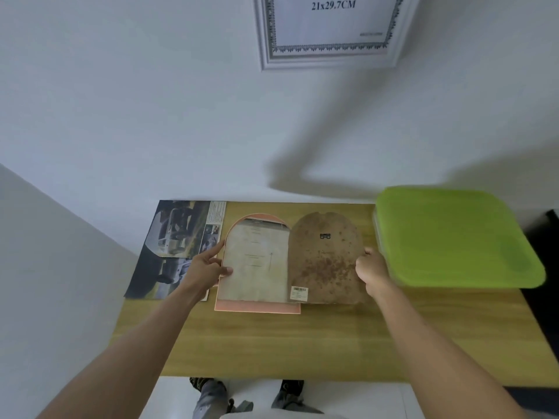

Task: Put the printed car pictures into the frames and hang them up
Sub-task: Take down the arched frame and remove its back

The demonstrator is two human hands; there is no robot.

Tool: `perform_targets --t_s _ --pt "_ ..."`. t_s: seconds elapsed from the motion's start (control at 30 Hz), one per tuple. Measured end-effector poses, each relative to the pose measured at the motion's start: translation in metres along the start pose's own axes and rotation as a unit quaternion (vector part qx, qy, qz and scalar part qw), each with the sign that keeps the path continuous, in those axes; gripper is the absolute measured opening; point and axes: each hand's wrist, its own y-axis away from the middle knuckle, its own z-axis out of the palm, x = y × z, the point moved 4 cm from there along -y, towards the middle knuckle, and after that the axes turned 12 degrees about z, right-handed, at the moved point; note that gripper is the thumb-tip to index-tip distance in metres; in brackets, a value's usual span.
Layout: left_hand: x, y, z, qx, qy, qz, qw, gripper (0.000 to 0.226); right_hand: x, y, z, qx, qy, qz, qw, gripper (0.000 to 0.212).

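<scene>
Currently my left grip [208,264] pinches the arched frame [257,308] at its 9 o'clock edge to steady it on the worktop [287,343], while my right grip [372,267] clamps the backing board [326,261] clear at 3 o'clock, car pictures [175,234] lying at 9 o'clock.

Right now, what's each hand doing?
Left hand: pinches the pink frame edge.
Right hand: grips the backing board edge.

Backing board [326,261] right of frame [257,306]
</scene>
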Motion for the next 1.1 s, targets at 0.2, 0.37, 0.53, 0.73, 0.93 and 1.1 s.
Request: perform_targets --t_s 0.2,0.37,0.53,0.73,0.93,1.1 --pt "-0.006 0.005 0.004 0.019 0.002 -0.025 0.999 0.078 0.011 -0.004 0.0 0.081 0.205 -0.038 0.975 0.05" --pt "-0.012 0.0 0.007 0.02 0.005 -0.033 0.999 0.078 0.023 0.012 0.035 0.055 0.429 -0.186 0.882 0.069" --pt "-0.014 -0.007 0.006 0.023 -0.002 -0.039 0.999 0.078 0.03 0.003 0.037 0.048 0.455 -0.175 0.872 0.063" --pt "-0.015 -0.01 0.005 0.029 -0.002 -0.04 0.999 0.079 0.028 -0.014 0.013 0.077 0.464 -0.154 0.869 0.063" --pt "-0.021 -0.017 0.008 0.024 -0.052 -0.02 0.998 0.078 0.01 0.023 0.048 0.072 0.369 -0.296 0.878 0.04" --pt "-0.021 -0.015 0.016 0.003 -0.254 0.041 0.966 0.067 0.006 0.044 0.1 -0.04 0.343 -0.288 0.893 0.038"
